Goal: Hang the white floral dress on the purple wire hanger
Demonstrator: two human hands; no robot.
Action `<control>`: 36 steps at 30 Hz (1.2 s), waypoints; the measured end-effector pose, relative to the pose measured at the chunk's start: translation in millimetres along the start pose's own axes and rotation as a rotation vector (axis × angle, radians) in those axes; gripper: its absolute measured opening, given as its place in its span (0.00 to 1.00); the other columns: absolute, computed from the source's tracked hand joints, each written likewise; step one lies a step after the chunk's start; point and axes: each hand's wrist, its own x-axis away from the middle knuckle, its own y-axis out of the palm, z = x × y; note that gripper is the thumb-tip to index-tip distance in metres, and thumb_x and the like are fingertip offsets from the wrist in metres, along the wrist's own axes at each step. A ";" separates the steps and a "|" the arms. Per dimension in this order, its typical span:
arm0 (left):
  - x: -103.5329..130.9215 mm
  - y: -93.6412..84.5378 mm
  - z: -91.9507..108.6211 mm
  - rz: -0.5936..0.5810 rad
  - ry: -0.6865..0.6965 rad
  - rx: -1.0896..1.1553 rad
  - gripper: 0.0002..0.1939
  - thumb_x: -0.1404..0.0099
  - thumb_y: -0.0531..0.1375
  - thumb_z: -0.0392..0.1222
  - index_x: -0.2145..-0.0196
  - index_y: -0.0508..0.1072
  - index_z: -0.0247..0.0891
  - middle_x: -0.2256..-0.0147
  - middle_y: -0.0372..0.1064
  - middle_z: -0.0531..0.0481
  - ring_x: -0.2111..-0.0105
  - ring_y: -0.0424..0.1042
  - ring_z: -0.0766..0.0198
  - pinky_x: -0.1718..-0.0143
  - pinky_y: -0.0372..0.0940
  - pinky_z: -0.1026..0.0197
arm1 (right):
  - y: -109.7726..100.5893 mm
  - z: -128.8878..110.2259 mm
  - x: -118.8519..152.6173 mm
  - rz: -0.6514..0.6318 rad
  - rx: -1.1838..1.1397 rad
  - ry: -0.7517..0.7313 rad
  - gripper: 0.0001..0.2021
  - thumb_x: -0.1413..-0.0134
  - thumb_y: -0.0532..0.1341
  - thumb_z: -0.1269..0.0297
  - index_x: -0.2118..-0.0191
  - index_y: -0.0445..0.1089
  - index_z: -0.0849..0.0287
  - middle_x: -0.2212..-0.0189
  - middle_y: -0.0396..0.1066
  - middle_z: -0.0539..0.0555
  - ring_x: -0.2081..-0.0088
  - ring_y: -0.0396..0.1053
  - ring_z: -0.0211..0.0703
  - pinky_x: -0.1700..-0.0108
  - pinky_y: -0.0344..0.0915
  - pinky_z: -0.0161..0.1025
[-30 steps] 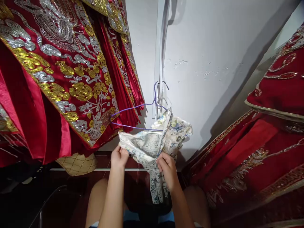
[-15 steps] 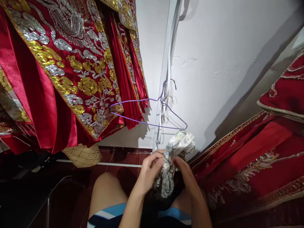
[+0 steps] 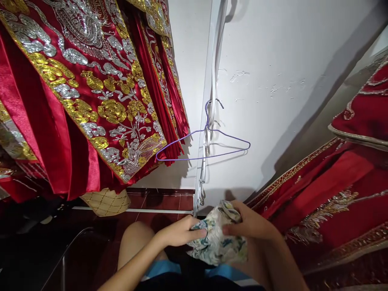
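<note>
A crumpled white cloth (image 3: 216, 238) with a green and blue floral print is bunched above my lap. My left hand (image 3: 183, 231) grips its left side, thumb lying on top. On the opposite side, my right hand (image 3: 250, 221) is closed on the upper right part, with its thumb pressed against the front. The fingers under the fabric are partly hidden. Above both hands, a thin purple hanger (image 3: 203, 158) with nothing on it hangs from a white strap (image 3: 213, 76) along the wall.
Red garments with gold and silver sequins (image 3: 112, 111) hang at the left. More red beaded garments (image 3: 348, 182) hang at the right. A beige quilted item (image 3: 107, 202) is near the dark red tiled floor (image 3: 154, 202). A black surface (image 3: 24, 246) lies at lower left.
Both hands have lowered with the cloth and spread it wider, so its floral print shows. The right hand has turned inward over it. The purple hanger has swung to the right.
</note>
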 end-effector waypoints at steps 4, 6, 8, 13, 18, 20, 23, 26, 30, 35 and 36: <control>28.9 -37.4 -8.1 -0.050 -0.155 -0.228 0.22 0.32 0.56 0.57 0.74 0.66 0.35 0.76 0.59 0.54 0.75 0.57 0.68 0.73 0.53 0.65 | -24.7 -21.2 -7.8 0.305 0.542 -0.056 0.11 0.48 0.64 0.60 0.74 0.65 0.58 0.76 0.65 0.48 0.71 0.62 0.41 0.68 0.59 0.36; 42.2 -57.8 -1.8 0.024 -0.204 -0.407 0.22 0.33 0.56 0.57 0.74 0.68 0.35 0.76 0.62 0.53 0.76 0.59 0.66 0.72 0.53 0.64 | -33.3 -25.9 -14.1 0.410 0.627 -0.123 0.15 0.46 0.64 0.55 0.76 0.62 0.57 0.77 0.63 0.48 0.72 0.61 0.40 0.69 0.57 0.36; 52.2 -75.7 10.6 0.114 -0.227 -0.601 0.22 0.32 0.55 0.57 0.75 0.69 0.36 0.76 0.65 0.51 0.75 0.61 0.64 0.69 0.55 0.61 | -42.1 -31.3 -23.5 0.478 0.619 -0.110 0.18 0.46 0.64 0.50 0.75 0.61 0.57 0.78 0.62 0.47 0.73 0.60 0.40 0.71 0.56 0.35; 60.6 -107.9 50.1 0.297 -0.367 -0.901 0.28 0.30 0.47 0.62 0.72 0.73 0.39 0.72 0.72 0.45 0.70 0.70 0.55 0.60 0.60 0.55 | -62.1 -45.0 -66.4 0.622 0.573 -0.164 0.15 0.49 0.66 0.51 0.68 0.64 0.55 0.74 0.67 0.47 0.73 0.63 0.40 0.70 0.59 0.36; 60.0 -127.2 66.4 0.411 -0.631 -0.935 0.27 0.32 0.49 0.63 0.60 0.77 0.39 0.59 0.76 0.37 0.57 0.75 0.42 0.59 0.66 0.50 | -72.5 -39.8 -113.9 0.656 0.547 -0.429 0.12 0.44 0.62 0.53 0.59 0.70 0.55 0.56 0.73 0.54 0.54 0.70 0.50 0.51 0.64 0.43; 61.0 -130.6 64.5 0.477 -0.680 -0.932 0.26 0.32 0.49 0.59 0.53 0.76 0.38 0.52 0.75 0.35 0.49 0.72 0.38 0.52 0.66 0.45 | -75.5 -32.5 -122.2 0.602 0.559 -0.385 0.15 0.42 0.61 0.52 0.56 0.72 0.56 0.55 0.74 0.56 0.51 0.70 0.52 0.48 0.62 0.45; 62.0 -129.9 59.2 0.543 -0.584 -0.847 0.24 0.30 0.49 0.54 0.50 0.76 0.38 0.40 0.66 0.37 0.38 0.64 0.41 0.41 0.60 0.44 | -79.6 -21.4 -117.8 0.524 0.549 -0.291 0.18 0.39 0.57 0.47 0.63 0.73 0.58 0.63 0.75 0.55 0.60 0.70 0.50 0.55 0.63 0.42; 57.0 -123.3 57.2 0.534 -0.274 -0.655 0.23 0.29 0.48 0.55 0.53 0.78 0.42 0.37 0.64 0.45 0.34 0.58 0.49 0.35 0.53 0.48 | -81.7 -17.6 -99.1 0.575 0.489 -0.239 0.22 0.40 0.57 0.43 0.69 0.70 0.59 0.72 0.70 0.52 0.68 0.66 0.44 0.65 0.60 0.38; 38.0 -115.3 57.8 0.670 -0.017 -0.481 0.21 0.29 0.49 0.54 0.58 0.78 0.39 0.45 0.72 0.43 0.41 0.65 0.50 0.36 0.55 0.50 | -80.7 -28.2 -73.5 0.630 0.540 -0.199 0.23 0.42 0.59 0.42 0.76 0.63 0.58 0.78 0.60 0.48 0.74 0.58 0.40 0.69 0.53 0.36; 12.2 -121.3 49.5 0.666 -0.139 -0.295 0.22 0.33 0.50 0.56 0.70 0.74 0.37 0.68 0.75 0.47 0.64 0.72 0.54 0.57 0.67 0.55 | -78.1 -39.0 -58.5 0.729 0.622 -0.175 0.22 0.43 0.60 0.44 0.78 0.60 0.56 0.79 0.56 0.48 0.74 0.54 0.40 0.70 0.50 0.37; 8.7 -123.2 47.8 0.655 -0.165 -0.294 0.22 0.34 0.50 0.56 0.71 0.73 0.37 0.69 0.74 0.47 0.67 0.71 0.55 0.60 0.67 0.55 | -77.6 -38.5 -57.1 0.732 0.619 -0.163 0.22 0.43 0.60 0.45 0.77 0.60 0.56 0.79 0.56 0.48 0.74 0.54 0.40 0.70 0.50 0.37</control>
